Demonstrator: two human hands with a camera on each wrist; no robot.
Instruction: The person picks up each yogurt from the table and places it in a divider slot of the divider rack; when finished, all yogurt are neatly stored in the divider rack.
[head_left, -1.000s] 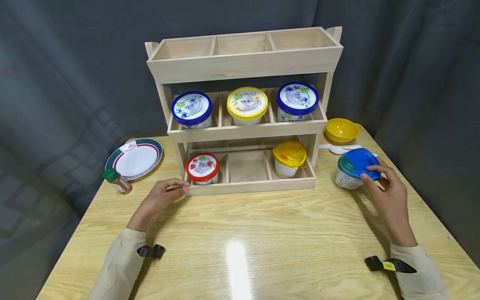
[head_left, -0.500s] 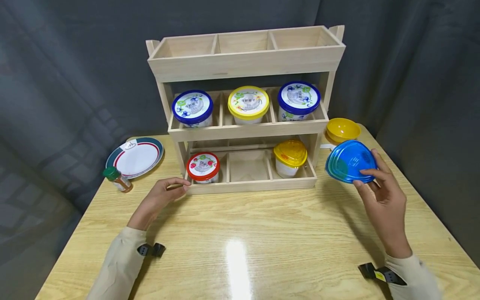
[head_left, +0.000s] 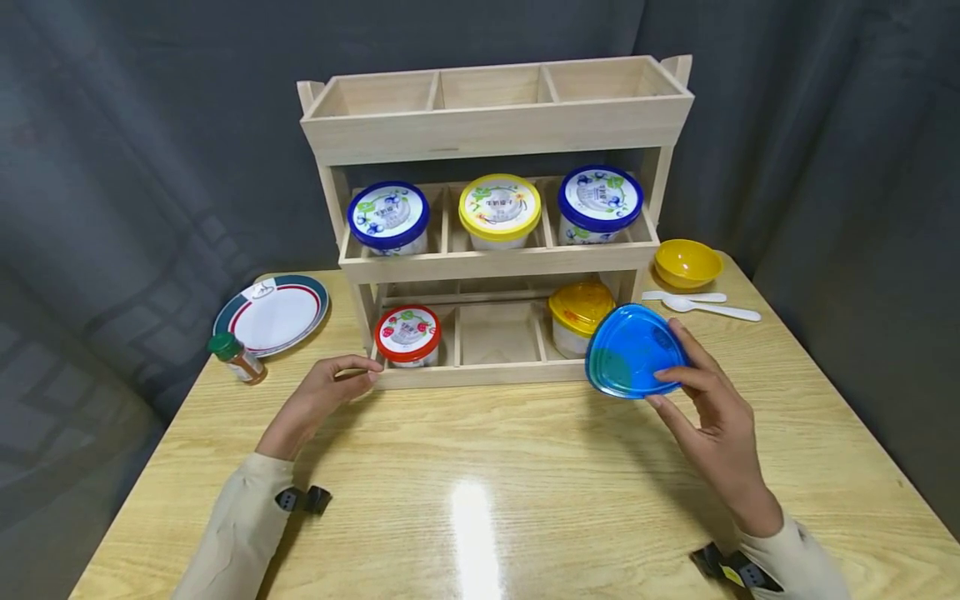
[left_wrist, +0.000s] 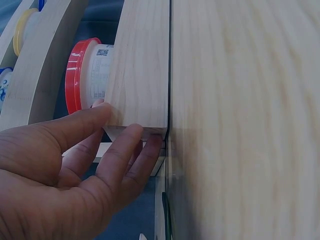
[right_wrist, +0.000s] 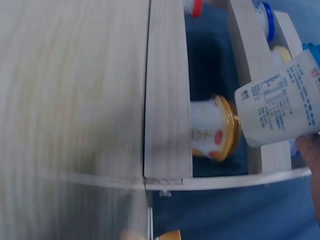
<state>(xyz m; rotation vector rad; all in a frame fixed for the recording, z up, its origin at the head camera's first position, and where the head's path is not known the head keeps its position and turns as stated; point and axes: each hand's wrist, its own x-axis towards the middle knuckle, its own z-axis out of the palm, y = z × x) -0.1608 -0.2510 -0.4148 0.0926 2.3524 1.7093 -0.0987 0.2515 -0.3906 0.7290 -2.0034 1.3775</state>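
My right hand (head_left: 667, 354) grips a tub with a blue lid (head_left: 630, 350), tilted so the lid faces me. It hangs above the table just in front of the yellow-lidded tub (head_left: 579, 310) in the lower right bay of the wooden rack (head_left: 495, 125). The right wrist view shows the held tub's white labelled side (right_wrist: 280, 100) beside that yellow-lidded tub (right_wrist: 212, 127). My left hand (head_left: 352, 373) pinches the rack's lower left corner (left_wrist: 142, 80), next to a red-lidded tub (head_left: 407, 332). The lower middle bay (head_left: 495, 333) holds nothing.
The rack's middle shelf carries three tubs with blue (head_left: 387, 217), yellow (head_left: 499, 208) and blue (head_left: 598, 198) lids. A plate (head_left: 272, 315) and a spice bottle (head_left: 236, 358) sit at the left. A yellow bowl (head_left: 687, 262) and white spoons (head_left: 701, 304) lie at the right.
My right hand lifted the blue-lidded tub off the table at the right, tilted it, and carried it left to the front of the lower right bay. The left hand stayed put.
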